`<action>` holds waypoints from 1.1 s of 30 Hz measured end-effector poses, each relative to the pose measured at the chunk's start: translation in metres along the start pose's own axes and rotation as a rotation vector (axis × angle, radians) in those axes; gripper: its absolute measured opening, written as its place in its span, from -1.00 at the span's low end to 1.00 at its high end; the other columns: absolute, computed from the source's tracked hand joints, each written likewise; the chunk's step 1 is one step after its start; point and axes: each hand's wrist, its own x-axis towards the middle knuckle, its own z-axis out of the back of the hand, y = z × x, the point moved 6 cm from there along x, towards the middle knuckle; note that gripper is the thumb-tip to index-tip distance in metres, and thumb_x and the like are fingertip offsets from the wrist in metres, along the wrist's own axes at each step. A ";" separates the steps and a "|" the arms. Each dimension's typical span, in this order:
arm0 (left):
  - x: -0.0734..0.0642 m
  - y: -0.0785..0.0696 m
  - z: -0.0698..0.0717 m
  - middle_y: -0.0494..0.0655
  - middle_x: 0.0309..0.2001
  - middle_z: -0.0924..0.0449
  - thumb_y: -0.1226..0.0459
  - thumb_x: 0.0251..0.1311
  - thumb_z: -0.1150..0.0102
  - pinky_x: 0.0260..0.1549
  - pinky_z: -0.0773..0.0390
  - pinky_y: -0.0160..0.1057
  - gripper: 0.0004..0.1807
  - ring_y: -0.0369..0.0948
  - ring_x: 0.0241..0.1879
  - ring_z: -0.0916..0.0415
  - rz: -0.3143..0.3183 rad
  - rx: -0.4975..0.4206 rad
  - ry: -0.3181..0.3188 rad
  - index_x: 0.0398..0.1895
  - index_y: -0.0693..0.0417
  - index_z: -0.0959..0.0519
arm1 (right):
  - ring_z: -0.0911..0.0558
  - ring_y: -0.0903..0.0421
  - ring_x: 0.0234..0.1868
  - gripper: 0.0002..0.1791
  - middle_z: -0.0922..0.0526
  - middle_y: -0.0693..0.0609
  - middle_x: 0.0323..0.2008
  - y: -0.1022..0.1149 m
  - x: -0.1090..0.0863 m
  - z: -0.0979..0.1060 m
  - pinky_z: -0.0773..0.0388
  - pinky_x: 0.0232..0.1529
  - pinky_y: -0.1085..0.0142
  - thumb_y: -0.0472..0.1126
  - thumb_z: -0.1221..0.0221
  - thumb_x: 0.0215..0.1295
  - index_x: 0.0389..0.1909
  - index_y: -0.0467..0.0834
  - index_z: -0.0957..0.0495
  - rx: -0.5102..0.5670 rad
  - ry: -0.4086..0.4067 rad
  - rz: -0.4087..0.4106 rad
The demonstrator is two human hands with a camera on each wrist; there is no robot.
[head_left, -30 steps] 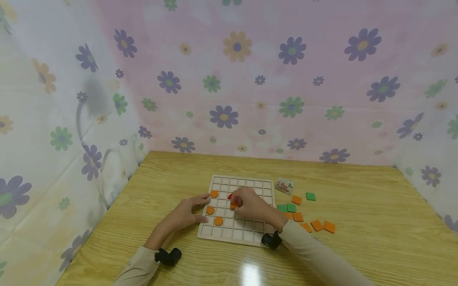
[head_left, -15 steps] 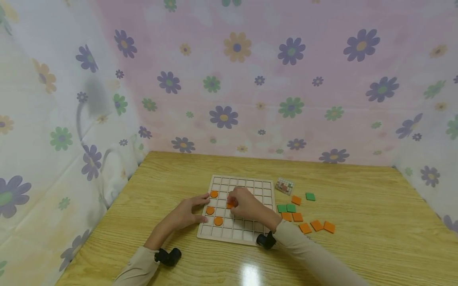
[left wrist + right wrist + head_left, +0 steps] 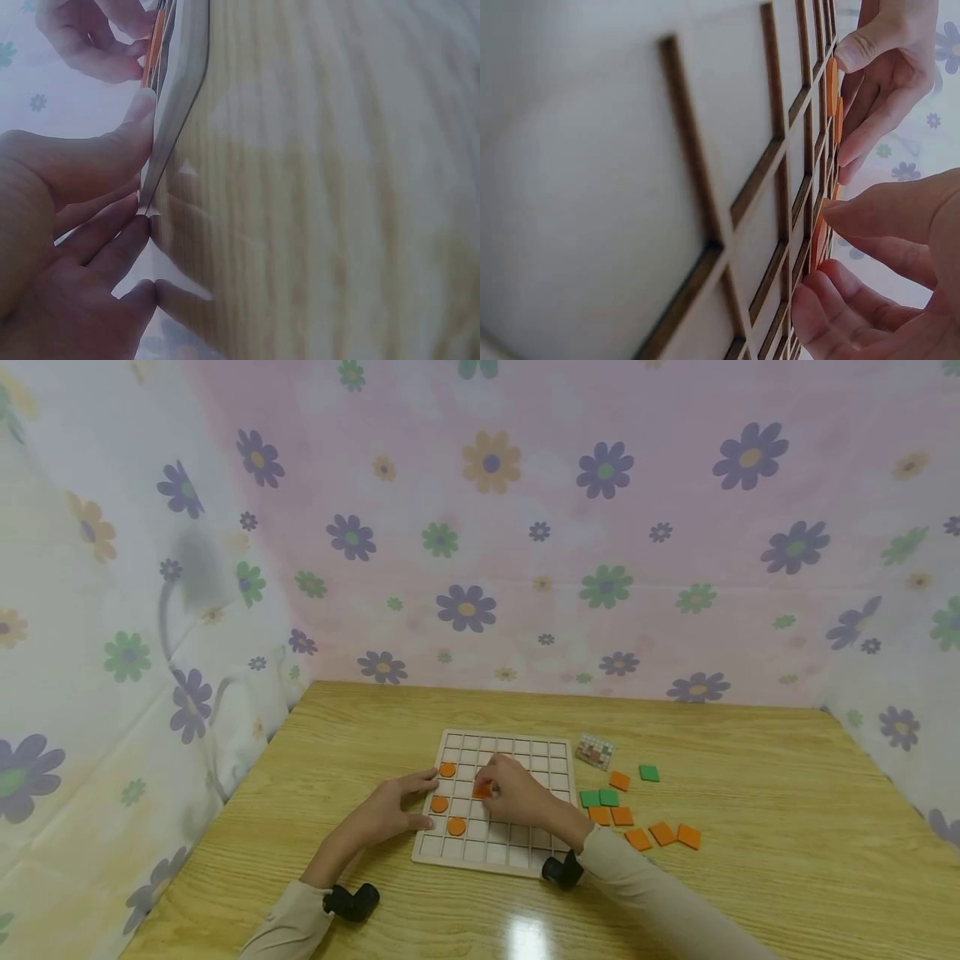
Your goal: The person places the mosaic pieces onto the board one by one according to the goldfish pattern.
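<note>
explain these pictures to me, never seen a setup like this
No machine here: a person's left hand and right hand, both bare. The wide picture comes from a head-worn camera looking down; the two close ones come from black cameras worn on the wrists. On the wooden table lies a gridded board bearing orange discs. Right of it are orange squares, green squares and a small patterned card. The left hand touches the board's left edge. The right hand holds an orange piece in its fingers, at the board; its shape is partly hidden.

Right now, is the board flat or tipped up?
Flat: in the head view the board lies along the table, the left hand touching its edge.
</note>
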 end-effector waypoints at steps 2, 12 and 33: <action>0.000 -0.001 0.000 0.02 0.39 -0.18 0.30 0.07 -0.35 0.24 -0.22 0.06 -0.31 0.03 0.39 -0.05 0.002 0.004 -0.003 0.30 0.24 -0.36 | -0.39 0.11 -0.42 -0.87 -0.51 -0.05 -0.33 0.001 -0.003 0.001 -0.37 -0.46 0.35 -0.45 -0.20 0.11 -0.35 -0.21 -0.65 0.008 0.005 0.001; 0.000 -0.003 0.000 0.00 0.39 -0.19 0.29 0.07 -0.35 0.25 -0.18 0.07 -0.31 0.02 0.39 -0.03 0.012 0.017 -0.007 0.31 0.21 -0.35 | -0.47 0.12 -0.35 -0.88 -0.51 0.00 -0.29 0.000 -0.025 0.015 -0.47 -0.36 0.33 -0.37 -0.17 0.20 -0.30 -0.17 -0.65 0.030 0.063 0.033; -0.001 0.001 -0.002 -0.02 0.40 -0.18 0.27 0.07 -0.36 0.24 -0.21 0.07 -0.31 0.03 0.40 -0.02 0.015 0.012 -0.015 0.31 0.19 -0.37 | -0.52 0.05 -0.24 -0.90 -0.50 0.02 -0.25 -0.028 -0.076 0.040 -0.54 -0.28 0.27 -0.36 -0.17 0.24 -0.29 -0.16 -0.63 0.048 0.034 -0.043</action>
